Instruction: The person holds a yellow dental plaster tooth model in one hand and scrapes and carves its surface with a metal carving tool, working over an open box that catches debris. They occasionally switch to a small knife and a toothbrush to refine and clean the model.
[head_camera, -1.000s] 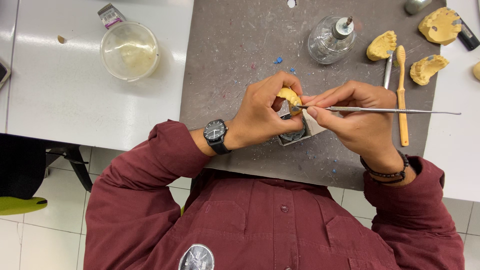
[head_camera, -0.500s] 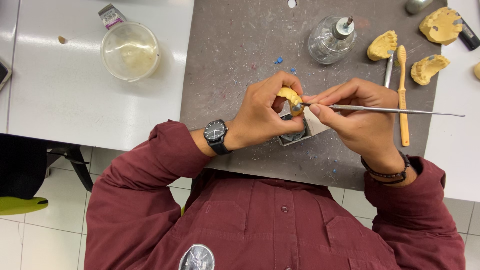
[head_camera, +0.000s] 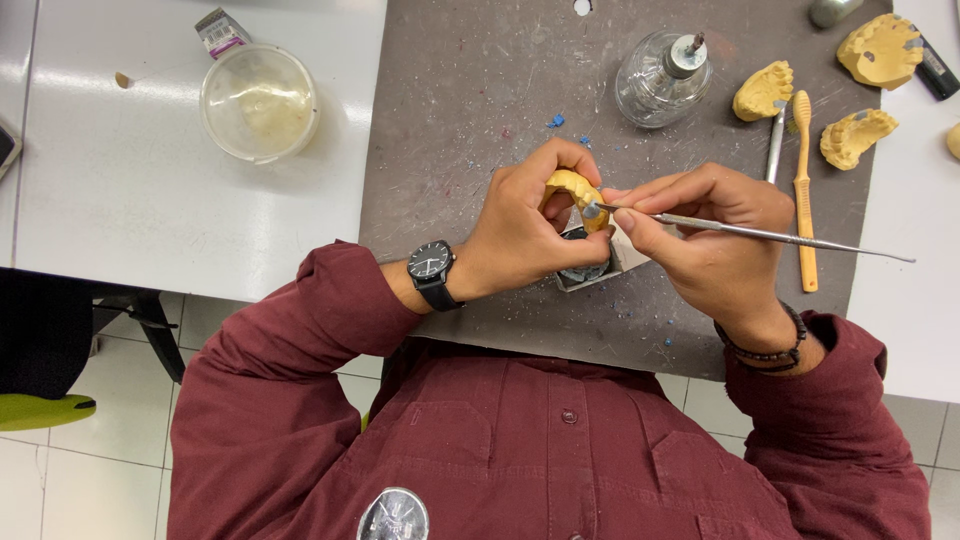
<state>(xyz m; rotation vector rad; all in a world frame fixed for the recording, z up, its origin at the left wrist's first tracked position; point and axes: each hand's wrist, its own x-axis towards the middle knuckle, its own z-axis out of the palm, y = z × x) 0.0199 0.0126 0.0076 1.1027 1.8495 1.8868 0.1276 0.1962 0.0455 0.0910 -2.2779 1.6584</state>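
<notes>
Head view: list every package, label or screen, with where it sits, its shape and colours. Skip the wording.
Packet: top left, behind the clear tub; small, flat, grey and white with a pink band and a printed label.
Watch: on the left hand's wrist; round black dial, black strap.
Dark device: left edge, mostly cut off; cannot tell if it is a screen.

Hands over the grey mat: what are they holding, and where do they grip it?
Left hand pinches the yellow dental cast at its arch; right hand grips the thin metal tool near its tip.
</notes>
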